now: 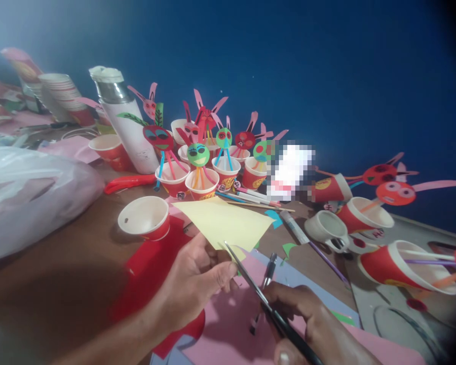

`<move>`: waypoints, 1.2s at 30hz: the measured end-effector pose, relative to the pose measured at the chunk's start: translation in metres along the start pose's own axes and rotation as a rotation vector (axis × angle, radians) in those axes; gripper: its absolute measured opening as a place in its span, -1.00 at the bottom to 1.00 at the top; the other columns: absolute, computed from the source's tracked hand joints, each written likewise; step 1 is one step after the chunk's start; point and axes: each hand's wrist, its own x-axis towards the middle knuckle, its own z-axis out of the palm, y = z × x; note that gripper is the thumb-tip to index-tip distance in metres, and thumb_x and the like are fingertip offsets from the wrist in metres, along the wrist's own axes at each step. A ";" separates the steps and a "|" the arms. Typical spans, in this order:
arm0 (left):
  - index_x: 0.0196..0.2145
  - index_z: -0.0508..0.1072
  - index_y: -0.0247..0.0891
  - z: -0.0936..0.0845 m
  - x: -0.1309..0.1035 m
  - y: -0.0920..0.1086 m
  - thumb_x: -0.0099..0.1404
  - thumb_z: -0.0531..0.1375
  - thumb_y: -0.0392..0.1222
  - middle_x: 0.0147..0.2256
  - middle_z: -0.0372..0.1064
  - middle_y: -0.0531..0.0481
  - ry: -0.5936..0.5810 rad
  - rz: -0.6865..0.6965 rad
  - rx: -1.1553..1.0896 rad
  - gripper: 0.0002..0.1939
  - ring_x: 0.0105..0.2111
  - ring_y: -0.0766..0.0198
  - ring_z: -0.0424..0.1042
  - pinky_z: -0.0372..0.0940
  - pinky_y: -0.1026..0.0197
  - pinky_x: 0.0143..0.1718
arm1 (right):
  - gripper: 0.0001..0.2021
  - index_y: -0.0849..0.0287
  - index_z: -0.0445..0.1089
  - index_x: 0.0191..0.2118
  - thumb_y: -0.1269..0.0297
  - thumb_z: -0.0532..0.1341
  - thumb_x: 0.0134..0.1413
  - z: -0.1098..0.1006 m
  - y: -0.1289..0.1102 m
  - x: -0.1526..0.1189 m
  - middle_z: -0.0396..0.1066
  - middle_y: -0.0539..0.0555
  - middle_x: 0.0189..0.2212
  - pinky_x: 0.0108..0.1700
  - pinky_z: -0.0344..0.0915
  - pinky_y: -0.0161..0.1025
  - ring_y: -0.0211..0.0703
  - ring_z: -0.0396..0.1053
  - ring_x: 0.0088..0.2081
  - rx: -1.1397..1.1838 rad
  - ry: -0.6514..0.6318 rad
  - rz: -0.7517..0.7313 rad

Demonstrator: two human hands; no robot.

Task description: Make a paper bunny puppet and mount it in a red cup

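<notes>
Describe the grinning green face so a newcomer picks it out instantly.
Start at the tall white flask. To its right, in the front row, a red paper cup holds the grinning green face. Dark glasses set it apart from the two green faces further right.

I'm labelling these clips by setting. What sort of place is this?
Probably a craft table: the right hand holds scissors by yellow paper, with paper-faced cups and pens behind.

White plastic bag (34, 197), capped flask (127, 121), pale mug (326, 228) — blue wall (273, 66) behind.
</notes>
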 end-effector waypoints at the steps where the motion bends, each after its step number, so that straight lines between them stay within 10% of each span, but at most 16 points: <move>1: -0.30 0.30 -0.32 0.000 0.000 0.000 0.15 0.20 -0.26 -0.53 0.36 0.05 -0.001 -0.004 -0.003 -0.84 -0.58 0.36 0.36 0.25 0.33 -0.55 | -0.51 0.23 0.42 -0.16 0.04 0.29 -0.25 0.000 0.000 0.000 0.36 0.07 -0.38 -0.29 0.22 -0.30 -0.13 0.27 -0.37 0.006 -0.005 0.001; 26: -0.32 0.24 -0.32 0.001 0.001 -0.001 0.07 0.21 -0.20 -0.59 0.32 0.08 0.032 -0.080 0.001 -0.76 -0.63 0.36 0.32 0.18 0.33 -0.61 | -0.60 0.26 0.36 -0.41 -0.03 0.24 -0.25 0.005 0.007 0.020 0.14 -0.07 -0.63 -0.53 0.00 -0.40 -0.34 0.05 -0.55 0.091 -0.195 -0.103; 36: -0.31 0.25 -0.33 0.000 0.000 0.001 0.07 0.21 -0.19 -0.56 0.31 0.07 0.029 -0.089 -0.007 -0.74 -0.62 0.35 0.34 0.19 0.33 -0.61 | -0.70 0.22 0.42 -0.43 0.10 0.29 -0.30 0.005 -0.002 0.014 0.14 -0.06 -0.64 -0.55 0.00 -0.41 -0.33 0.04 -0.57 0.017 -0.078 -0.009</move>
